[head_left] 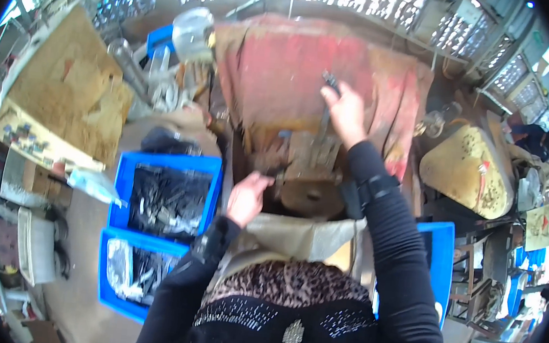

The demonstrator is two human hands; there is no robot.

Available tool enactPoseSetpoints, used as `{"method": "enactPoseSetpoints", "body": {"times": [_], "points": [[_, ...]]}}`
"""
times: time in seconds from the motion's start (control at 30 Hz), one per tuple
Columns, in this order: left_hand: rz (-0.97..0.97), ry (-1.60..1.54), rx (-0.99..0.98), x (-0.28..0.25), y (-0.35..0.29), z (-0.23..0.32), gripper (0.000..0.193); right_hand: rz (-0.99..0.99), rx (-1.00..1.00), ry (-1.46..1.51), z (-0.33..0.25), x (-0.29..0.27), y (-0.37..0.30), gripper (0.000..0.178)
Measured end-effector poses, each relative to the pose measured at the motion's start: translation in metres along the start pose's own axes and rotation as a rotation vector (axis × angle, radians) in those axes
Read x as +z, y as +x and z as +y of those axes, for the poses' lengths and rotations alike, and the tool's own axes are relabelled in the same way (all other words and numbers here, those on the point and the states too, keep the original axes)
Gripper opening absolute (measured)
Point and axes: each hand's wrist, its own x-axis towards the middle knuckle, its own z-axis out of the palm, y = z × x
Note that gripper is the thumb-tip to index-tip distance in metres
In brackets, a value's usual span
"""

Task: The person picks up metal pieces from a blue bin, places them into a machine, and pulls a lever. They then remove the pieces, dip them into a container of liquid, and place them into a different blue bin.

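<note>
My right hand (346,115) is raised over the machine, its fingers closed round a short dark handle (329,79) whose end sticks out past the thumb. Below that hand, a narrow metal bar (324,125) stands up from a worn metal machine (314,152); whether handle and bar are joined I cannot tell. My left hand (247,198) is at the machine's near left side, with thumb and fingers drawn together near its front. Anything between those fingertips is too small or hidden to name. A rounded brown metal part (311,197) sits at the machine's front, close to my lap.
Reddish cloth (308,65) covers the far side behind the machine. To my left stand a blue crate of dark metal strips (169,198) and a second blue crate (106,268). A stained board (65,85) lies farther left. A yellowish padded stool (466,170) stands right.
</note>
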Motion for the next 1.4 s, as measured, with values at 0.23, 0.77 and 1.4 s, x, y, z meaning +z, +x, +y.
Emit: {"method": "enactPoseSetpoints", "body": {"times": [0.23, 0.77, 1.4], "points": [[-0.037, 0.09, 0.004, -0.001, 0.003, 0.007, 0.031, -0.03, 0.136, -0.227, -0.014, 0.002, 0.002, 0.027], [-0.139, 0.093, 0.023, -0.003, 0.006, 0.007, 0.03, 0.01, 0.124, -0.196, -0.017, 0.002, 0.0, 0.024], [-0.045, 0.22, -0.008, 0.009, -0.005, 0.001, 0.03, -0.052, 0.3, -0.124, -0.023, -0.001, 0.005, 0.023]]}}
